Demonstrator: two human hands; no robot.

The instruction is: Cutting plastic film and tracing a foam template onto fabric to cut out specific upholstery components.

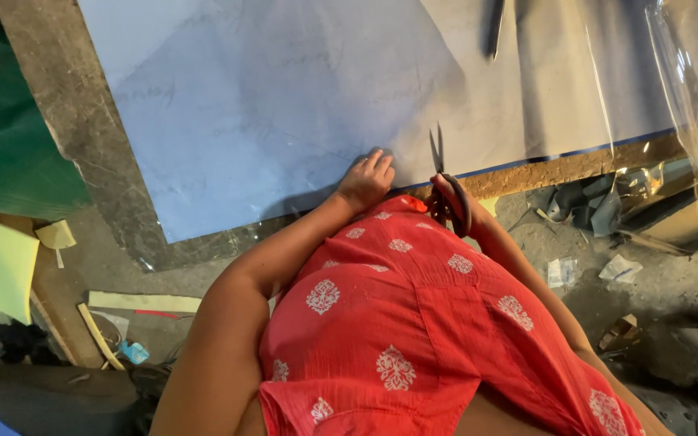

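Scissors (444, 182) — held in right hand (452, 202), fingers through dark handles, blades nearly closed, pointing up onto blue sheet (268, 105) at surface edge. Left hand (365, 179) — just beside, fingers flat, pressing sheet.

Head view — steeply downward, close.

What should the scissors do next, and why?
Probably snip forward, up into the sheet. The scissors in the right hand point away from the person, blades nearly closed, tips over the sheet just past its near edge. The left hand presses the sheet flat beside them, so it looks steadied for a cut. Whether a cut is started, I cannot tell.
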